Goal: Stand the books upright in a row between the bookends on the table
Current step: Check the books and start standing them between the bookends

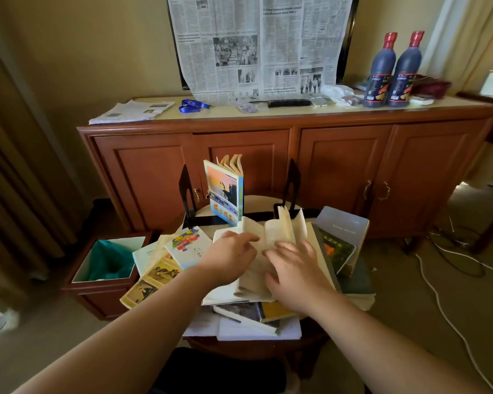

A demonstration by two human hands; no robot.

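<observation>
Fingers (239, 237) of left hand (228, 257) and right hand (293, 268) spread flat on open book (271, 245), gripping nothing, mid-table among flat-lying books; risk: fanned pages creasing on closing, or upright book (225, 191), alone between bookends (187, 191), toppling if nudged.

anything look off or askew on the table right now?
Yes. The one upright book between the bookends touches neither the left bookend nor the right bookend, and its pages splay open at the top. The open book under both hands lies flat, pages fanned up. The rest sit in a loose, overlapping heap.
</observation>
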